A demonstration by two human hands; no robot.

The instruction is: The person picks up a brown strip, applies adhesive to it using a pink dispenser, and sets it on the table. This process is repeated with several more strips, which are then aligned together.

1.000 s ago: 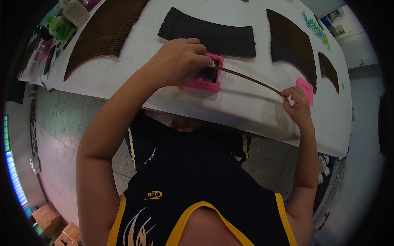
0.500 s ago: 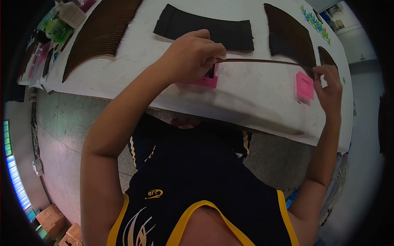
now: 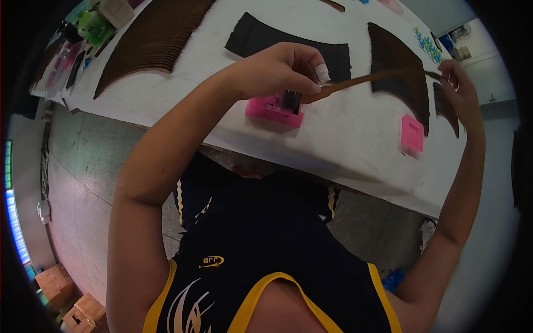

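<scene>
My left hand (image 3: 286, 69) is closed in a pinch at one end of a long, thin brown strip (image 3: 363, 79). The strip stretches rightward above the table to my right hand (image 3: 462, 91), whose fingertips pinch its other end. Its left part looks flat and wide, while the right end is narrow and dark. Directly below my left hand stands a bright pink holder (image 3: 272, 115) with a black block (image 3: 292, 101) in it. A small pink box (image 3: 412, 133) sits on the table, below and left of my right hand.
On the white-covered table (image 3: 344, 133) lie a curved black sheet (image 3: 277, 36), a large brown comb-edged piece (image 3: 150, 44), a dark brown piece (image 3: 397, 61) and a smaller one (image 3: 445, 108). A green container (image 3: 95, 28) stands among clutter at the far left. Colourful small pieces (image 3: 427, 47) lie back right.
The strip has turned its flat side into view and now rises slightly toward my right hand, which has moved up and right. My left hand has shifted right, uncovering more of the pink holder.
</scene>
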